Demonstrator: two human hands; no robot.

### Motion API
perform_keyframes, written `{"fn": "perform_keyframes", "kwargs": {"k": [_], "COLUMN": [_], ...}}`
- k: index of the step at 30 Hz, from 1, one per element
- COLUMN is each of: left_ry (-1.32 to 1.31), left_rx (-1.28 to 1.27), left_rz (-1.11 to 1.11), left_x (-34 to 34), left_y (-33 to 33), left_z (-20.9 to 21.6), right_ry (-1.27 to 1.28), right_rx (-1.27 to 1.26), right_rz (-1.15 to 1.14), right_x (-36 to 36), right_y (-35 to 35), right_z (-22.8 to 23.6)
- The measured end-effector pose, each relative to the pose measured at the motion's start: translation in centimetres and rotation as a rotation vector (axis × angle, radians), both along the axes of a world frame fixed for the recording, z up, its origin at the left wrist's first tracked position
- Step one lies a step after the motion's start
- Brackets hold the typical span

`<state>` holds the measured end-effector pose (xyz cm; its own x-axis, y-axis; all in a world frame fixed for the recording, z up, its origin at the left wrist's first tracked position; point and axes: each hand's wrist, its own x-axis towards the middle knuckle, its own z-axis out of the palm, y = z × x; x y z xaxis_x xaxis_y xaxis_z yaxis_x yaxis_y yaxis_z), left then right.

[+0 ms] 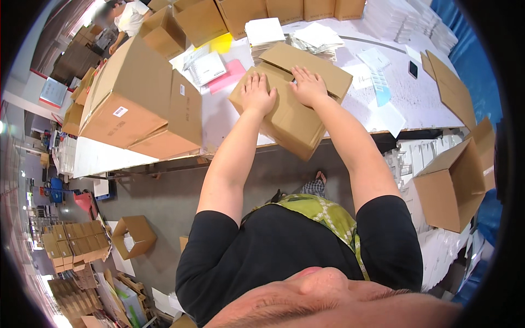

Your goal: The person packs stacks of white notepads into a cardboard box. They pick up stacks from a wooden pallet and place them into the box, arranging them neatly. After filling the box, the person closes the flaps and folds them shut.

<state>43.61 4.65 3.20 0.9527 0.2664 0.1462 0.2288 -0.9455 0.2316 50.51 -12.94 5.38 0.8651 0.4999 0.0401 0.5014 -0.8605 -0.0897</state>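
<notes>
A brown cardboard box (295, 123) sits at the near edge of the white table, turned at an angle, one corner jutting past the edge. My left hand (258, 95) lies flat on its top at the left, fingers stretched out. On the top flaps further right rests my right hand (309, 87), also flat with the fingers spread. One long flap (314, 63) slants up at the far side, and a narrow dark gap shows between the flaps by my right fingertips. What is inside the box is hidden.
Large cartons (145, 104) stand on the table at the left. Paper stacks (265, 35), a pink sheet (229, 75) and a phone (413, 69) lie around the box. An open carton (451, 186) stands at the right. Another person (128, 19) is at the far left.
</notes>
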Motion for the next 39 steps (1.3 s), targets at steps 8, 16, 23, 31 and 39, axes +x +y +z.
{"fn": "perform_keyframes", "kwargs": {"k": [8, 16, 23, 31, 39], "left_ry": [-0.023, -0.032, -0.016, -0.037, -0.06], "left_rx": [0.011, -0.003, 0.006, 0.011, -0.014], "left_rz": [-0.002, 0.003, 0.012, 0.011, 0.013], "left_x": [0.14, 0.1, -0.12, -0.17, -0.43], "left_y": [0.13, -0.05, 0.0, 0.04, 0.02], "left_z": [-0.4, -0.23, 0.03, -0.26, -0.17], "right_ry": [0.013, -0.021, -0.009, -0.009, -0.009], "right_rx": [-0.019, -0.04, 0.009, 0.008, 0.005], "right_rz": [0.002, 0.001, 0.006, 0.014, 0.017], "right_x": [0.05, 0.06, 0.06, 0.11, 0.18], "right_y": [-0.07, -0.11, -0.05, -0.12, -0.03], "right_z": [0.14, 0.0, -0.2, -0.24, -0.23]}}
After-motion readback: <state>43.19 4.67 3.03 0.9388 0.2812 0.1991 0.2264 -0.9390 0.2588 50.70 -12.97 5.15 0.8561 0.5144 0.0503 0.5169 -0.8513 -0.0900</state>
